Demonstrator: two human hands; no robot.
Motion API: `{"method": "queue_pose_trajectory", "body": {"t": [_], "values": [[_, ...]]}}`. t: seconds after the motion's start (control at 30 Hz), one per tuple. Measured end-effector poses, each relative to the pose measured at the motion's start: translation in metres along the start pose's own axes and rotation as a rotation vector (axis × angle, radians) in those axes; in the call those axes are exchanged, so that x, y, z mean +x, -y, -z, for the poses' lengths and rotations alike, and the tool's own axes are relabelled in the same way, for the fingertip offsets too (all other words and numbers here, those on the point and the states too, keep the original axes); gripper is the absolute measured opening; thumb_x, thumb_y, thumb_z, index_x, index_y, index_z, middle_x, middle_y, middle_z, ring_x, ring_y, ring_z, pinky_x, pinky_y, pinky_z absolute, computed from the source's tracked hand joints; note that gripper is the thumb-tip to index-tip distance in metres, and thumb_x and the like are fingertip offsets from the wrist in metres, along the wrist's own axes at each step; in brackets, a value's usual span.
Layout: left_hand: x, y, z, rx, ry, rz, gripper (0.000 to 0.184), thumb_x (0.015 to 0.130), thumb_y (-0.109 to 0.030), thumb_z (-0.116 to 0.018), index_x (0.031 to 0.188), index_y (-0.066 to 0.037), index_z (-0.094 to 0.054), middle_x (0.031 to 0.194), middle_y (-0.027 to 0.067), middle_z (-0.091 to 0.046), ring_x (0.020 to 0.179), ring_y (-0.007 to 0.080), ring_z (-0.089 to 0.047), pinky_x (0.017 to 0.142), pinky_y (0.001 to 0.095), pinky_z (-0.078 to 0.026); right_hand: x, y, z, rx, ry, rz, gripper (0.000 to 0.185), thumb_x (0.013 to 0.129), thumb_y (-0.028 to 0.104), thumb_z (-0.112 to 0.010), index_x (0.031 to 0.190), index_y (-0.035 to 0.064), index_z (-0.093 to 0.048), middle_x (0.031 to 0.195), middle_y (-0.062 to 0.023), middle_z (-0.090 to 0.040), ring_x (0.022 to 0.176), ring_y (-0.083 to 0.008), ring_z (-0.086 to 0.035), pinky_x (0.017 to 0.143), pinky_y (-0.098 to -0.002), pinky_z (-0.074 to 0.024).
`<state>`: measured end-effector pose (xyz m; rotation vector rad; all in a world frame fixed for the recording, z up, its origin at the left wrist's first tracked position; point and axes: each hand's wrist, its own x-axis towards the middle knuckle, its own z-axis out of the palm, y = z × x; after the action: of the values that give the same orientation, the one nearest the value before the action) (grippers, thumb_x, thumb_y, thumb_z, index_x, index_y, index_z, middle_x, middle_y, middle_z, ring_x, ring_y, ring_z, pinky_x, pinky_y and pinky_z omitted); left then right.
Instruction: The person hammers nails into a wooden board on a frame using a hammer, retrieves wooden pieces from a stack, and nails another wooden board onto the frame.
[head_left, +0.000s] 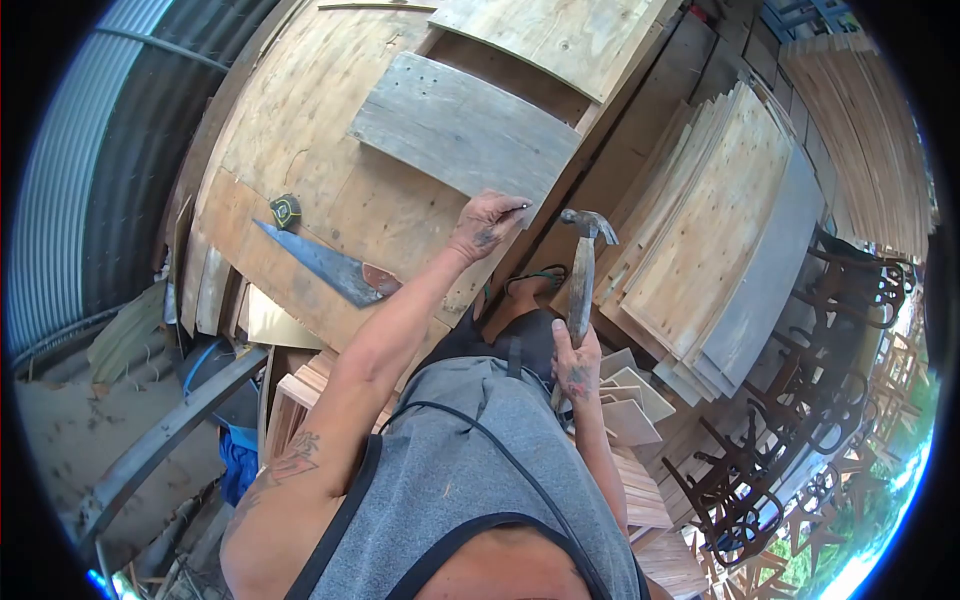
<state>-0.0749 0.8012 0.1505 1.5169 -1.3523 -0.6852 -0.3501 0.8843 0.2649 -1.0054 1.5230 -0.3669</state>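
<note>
My left hand [488, 222] is at the near right corner of a grey weathered board [465, 120], its fingers pinched together. A tiny bright spot shows at the fingertips, too small to name. In front of my body, my right hand [577, 372] is wrapped round the wooden handle of a claw hammer [582, 285]. The hammer's metal head points up and away from me, to the right of the board and apart from it. The board lies on a plywood work surface [330, 190].
A handsaw [325, 262] and a tape measure [285, 211] lie on the plywood at left. Another plywood sheet [560, 35] is beyond the board. Stacked panels [710, 210] and dark metal frames [750, 470] stand at right. My sandalled foot [537, 284] shows below.
</note>
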Motion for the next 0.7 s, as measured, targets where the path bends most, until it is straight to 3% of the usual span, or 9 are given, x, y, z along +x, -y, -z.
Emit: {"method": "queue_pose_trajectory", "body": {"t": [0.3,0.47,0.57,0.7], "values": [[0.001,-0.005,-0.005,0.145,-0.019,-0.121,0.013,0.088,-0.015,-0.078,0.101,-0.014,-0.080,0.102,0.0048,-0.075,0.099,0.0288,-0.067,0.091,0.0399,-0.053,0.007,-0.009,0.002,-0.113,-0.015,0.162,0.039,0.106,0.043,-0.066,0.097,0.0067,-0.054,0.065,0.0018,-0.051,0.049,-0.0083,-0.050,0.043,-0.0265,-0.0401],[0.002,-0.003,-0.010,0.141,-0.053,-0.046,0.015,0.086,-0.015,-0.080,0.101,-0.015,-0.082,0.104,0.0034,-0.075,0.100,0.0277,-0.067,0.091,0.0393,-0.053,0.009,-0.007,0.001,-0.213,-0.025,0.185,0.047,0.107,0.049,-0.062,0.093,0.0056,-0.054,0.064,-0.0001,-0.054,0.051,-0.0090,-0.052,0.045,-0.0281,-0.0418],[0.001,-0.004,-0.012,0.158,-0.070,-0.058,0.016,0.086,-0.015,-0.080,0.101,-0.015,-0.082,0.104,0.0029,-0.076,0.101,0.0273,-0.067,0.092,0.0393,-0.052,0.001,0.019,0.002,-0.287,-0.022,0.145,0.063,0.104,0.061,-0.058,0.098,-0.0011,-0.058,0.069,-0.0182,-0.062,0.064,-0.0336,-0.064,0.065,-0.0457,-0.0512],[0.001,-0.004,-0.011,0.172,-0.082,-0.076,0.018,0.086,-0.015,-0.079,0.103,-0.016,-0.082,0.105,0.0024,-0.076,0.100,0.0266,-0.067,0.092,0.0394,-0.052,-0.002,0.033,0.001,-0.261,-0.042,0.263,0.062,0.104,0.061,-0.059,0.100,-0.0008,-0.058,0.068,-0.0176,-0.062,0.064,-0.0330,-0.064,0.064,-0.0452,-0.0511]]}}
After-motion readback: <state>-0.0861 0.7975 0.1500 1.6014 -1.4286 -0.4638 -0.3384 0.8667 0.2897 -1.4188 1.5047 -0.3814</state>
